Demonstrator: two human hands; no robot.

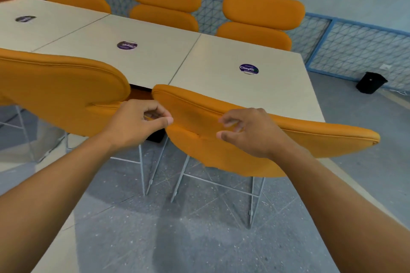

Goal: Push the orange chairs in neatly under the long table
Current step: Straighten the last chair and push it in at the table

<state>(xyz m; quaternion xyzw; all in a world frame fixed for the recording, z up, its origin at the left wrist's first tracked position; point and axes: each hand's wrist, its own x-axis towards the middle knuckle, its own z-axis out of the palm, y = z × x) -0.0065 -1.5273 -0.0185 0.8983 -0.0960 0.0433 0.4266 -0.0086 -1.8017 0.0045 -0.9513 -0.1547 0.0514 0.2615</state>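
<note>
The table [221, 55] runs across the room in three pale slabs butted end to end. Three far chairs [164, 2] sit tucked tight against its other side, their backs upright above the top. On my side two more stand with their backs to the person. The left chair [62, 86] looks home, its back close to the table edge. The right chair [288, 139] is the one being seen to: its back overlaps the near edge and slants a little, so I judge it wants squaring against its neighbour. Both arms reach for it. The left hand [135, 122] is at the narrow gap between the two backs, fingers curled and thumb out against the right chair's end; whether it actually pinches the padding I cannot tell from here. The right hand [250, 133] hovers over the middle of that back, fingers loosely bent, holding nothing, placed to press evenly. A round sticker [249, 69] marks each slab
</note>
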